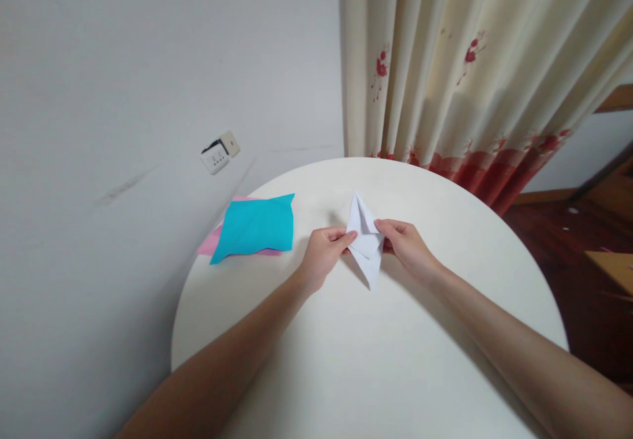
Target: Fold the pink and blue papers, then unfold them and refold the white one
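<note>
Between my two hands is a folded sheet of white paper (366,244), with pointed tips at its top and bottom and layered folds across its middle. My left hand (324,251) pinches its left edge, thumb on the front and fingers behind. On the right edge, my right hand (403,244) grips it the same way, thumb near the upper fold. The paper is held just over the white round table (346,360); whether its lower tip touches the surface I cannot tell. Fingertips behind the paper are partly hidden.
At the table's left lies a blue sheet (260,227) on top of pink paper (210,241). A wall (123,83) with a socket (215,158) borders the left side. Behind the table hangs a cream and red curtain (445,63). Dark floor (554,254) shows at right.
</note>
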A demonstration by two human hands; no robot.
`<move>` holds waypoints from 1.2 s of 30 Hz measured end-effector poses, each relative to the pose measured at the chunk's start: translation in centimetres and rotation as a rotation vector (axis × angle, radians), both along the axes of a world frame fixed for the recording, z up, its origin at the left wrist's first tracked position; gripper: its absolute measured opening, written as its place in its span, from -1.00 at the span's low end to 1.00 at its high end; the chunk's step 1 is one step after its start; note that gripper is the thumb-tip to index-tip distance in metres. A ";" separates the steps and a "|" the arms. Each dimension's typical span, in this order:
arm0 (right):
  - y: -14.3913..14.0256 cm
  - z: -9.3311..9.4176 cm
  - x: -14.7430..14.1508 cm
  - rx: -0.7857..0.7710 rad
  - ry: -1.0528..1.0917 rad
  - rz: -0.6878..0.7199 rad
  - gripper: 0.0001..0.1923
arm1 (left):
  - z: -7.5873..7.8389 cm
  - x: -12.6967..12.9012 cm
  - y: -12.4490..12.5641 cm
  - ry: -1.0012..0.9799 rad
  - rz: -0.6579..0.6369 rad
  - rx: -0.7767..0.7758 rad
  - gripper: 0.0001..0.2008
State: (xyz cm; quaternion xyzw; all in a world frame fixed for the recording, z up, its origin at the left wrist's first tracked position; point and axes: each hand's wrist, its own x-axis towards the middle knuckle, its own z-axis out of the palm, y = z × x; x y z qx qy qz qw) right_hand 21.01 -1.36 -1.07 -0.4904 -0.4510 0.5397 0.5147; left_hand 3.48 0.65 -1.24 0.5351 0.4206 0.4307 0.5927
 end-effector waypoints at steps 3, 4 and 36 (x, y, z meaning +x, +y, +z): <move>0.3 0.1 0.1 0.058 -0.044 -0.051 -0.47 | 0.0 0.1 0.2 -0.022 0.038 0.044 -0.56; 0.3 0.1 0.1 0.089 -0.053 -0.048 -0.42 | 0.1 0.1 0.2 -0.017 0.058 0.064 -0.50; 1.2 -1.9 2.4 0.442 -1.041 -0.257 -0.44 | -3.0 -1.6 2.1 0.848 0.129 0.534 -0.45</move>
